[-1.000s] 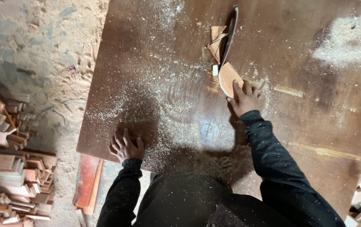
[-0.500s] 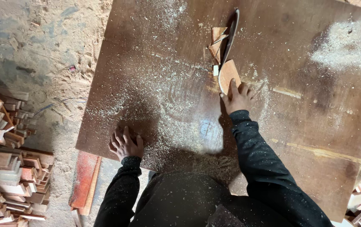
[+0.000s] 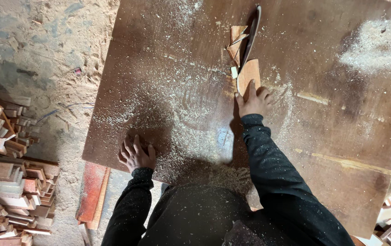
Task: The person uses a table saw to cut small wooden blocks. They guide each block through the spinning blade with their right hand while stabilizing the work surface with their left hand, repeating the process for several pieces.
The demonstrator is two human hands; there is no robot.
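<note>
Flat on the dusty board (image 3: 350, 136), right hand (image 3: 254, 101) pressing the rounded offcut (image 3: 249, 74); left hand (image 3: 136, 154) splayed.

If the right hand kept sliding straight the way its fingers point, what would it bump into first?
The right hand already presses on a small wood piece. Straight ahead, its fingers would probably meet the saw blade standing in the table, with wood offcuts just beside it. Depth is hard to judge.
</note>
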